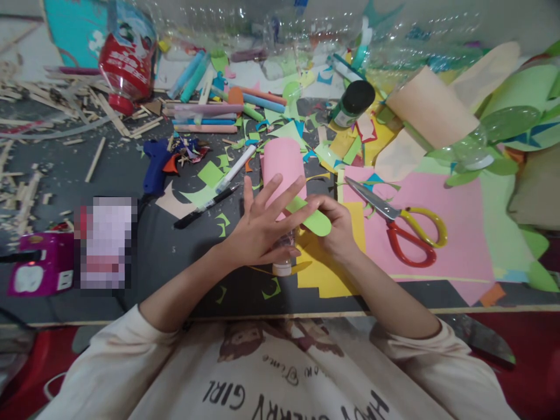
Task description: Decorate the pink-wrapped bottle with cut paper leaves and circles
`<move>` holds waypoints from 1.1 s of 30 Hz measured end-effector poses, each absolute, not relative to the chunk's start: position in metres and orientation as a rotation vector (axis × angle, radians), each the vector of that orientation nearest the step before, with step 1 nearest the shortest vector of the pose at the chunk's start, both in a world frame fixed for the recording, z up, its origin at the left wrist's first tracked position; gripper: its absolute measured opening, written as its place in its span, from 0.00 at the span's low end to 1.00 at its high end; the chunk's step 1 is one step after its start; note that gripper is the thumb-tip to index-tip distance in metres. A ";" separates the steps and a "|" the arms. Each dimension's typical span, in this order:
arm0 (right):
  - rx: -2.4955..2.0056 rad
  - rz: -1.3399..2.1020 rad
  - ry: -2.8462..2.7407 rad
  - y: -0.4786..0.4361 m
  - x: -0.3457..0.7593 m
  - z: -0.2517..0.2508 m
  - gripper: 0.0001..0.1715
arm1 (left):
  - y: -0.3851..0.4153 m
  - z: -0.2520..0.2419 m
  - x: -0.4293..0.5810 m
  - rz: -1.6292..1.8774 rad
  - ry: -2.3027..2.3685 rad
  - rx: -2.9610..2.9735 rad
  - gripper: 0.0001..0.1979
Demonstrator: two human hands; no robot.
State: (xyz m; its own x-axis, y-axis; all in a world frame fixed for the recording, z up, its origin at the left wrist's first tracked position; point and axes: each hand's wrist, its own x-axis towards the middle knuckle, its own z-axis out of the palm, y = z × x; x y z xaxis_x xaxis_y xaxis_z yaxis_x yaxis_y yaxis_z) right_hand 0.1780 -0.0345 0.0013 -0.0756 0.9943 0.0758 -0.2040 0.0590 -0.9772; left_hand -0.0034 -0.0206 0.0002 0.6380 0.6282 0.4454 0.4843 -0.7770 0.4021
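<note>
A small plastic bottle wrapped in pink paper (283, 154) lies on the dark table, its white cap (282, 268) towards me. Across it rests my left hand (258, 227), fingers spread, covering much of the lower wrap. My right hand (335, 224) pinches a rounded light green paper strip (318, 221) against the right side of the bottle. The strip's far end is hidden beneath my left fingers. Right of my hands, scissors (396, 219) with one red and one yellow handle lie part-open on pink paper (464, 233). Yellow paper (328, 274) sits under my right wrist.
A blue glue gun (155, 166), a black pen (205, 207) and a white marker (236, 169) lie to the left. Further out are a blurred phone (109, 242) and a purple box (41, 262). Paper scraps, a dark jar (353, 104) and a peach-wrapped bottle (433, 108) lie behind.
</note>
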 end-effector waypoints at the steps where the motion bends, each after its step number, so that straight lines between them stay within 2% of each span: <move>1: -0.962 1.297 -1.141 -0.034 0.178 0.001 0.10 | -0.021 0.000 -0.003 0.869 0.887 2.617 0.35; 8: -0.907 1.247 -1.212 -0.031 0.180 -0.001 0.10 | -0.017 -0.003 -0.006 0.941 0.937 2.667 0.39; 13: -0.911 1.105 -1.314 -0.031 0.181 0.000 0.09 | -0.018 -0.004 -0.001 1.090 0.849 2.730 0.37; 16: -0.896 1.060 -1.351 -0.031 0.180 0.000 0.06 | -0.019 -0.006 0.000 1.046 0.878 2.708 0.39; 20: -0.942 1.042 -1.353 -0.032 0.178 0.001 0.08 | -0.021 -0.008 0.000 0.991 0.904 2.695 0.41; 26: -0.943 1.078 -1.292 -0.033 0.176 0.000 0.09 | -0.020 -0.008 0.002 1.067 0.886 2.701 0.39; 33: -0.921 1.153 -1.235 -0.033 0.175 0.002 0.10 | -0.020 -0.008 -0.002 0.926 0.932 2.669 0.39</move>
